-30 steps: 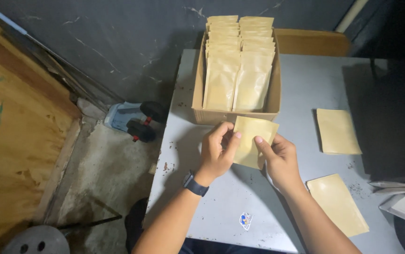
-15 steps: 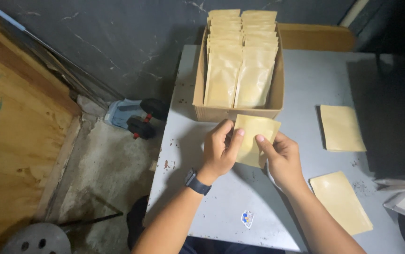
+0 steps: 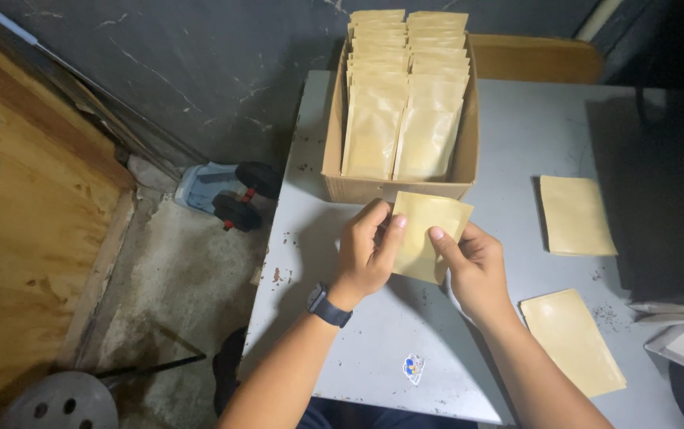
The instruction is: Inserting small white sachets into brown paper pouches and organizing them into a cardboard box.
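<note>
Tan pouch (image 3: 429,230) pinched between left hand (image 3: 366,254) and right hand (image 3: 473,266), before cardboard box (image 3: 334,159) of pouches.

Single head view, looking steeply down over grey table (image 3: 517,135) (close, arm's reach); floor visible left.

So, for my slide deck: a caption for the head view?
Both hands hold a tan pouch before a cardboard box of pouches.

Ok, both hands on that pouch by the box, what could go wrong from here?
1. The box looks packed tight with upright pouches, so pushing the pouch in could crumple it or its neighbours.
2. The box sits near the table edge; a shove might slide it off.
</note>
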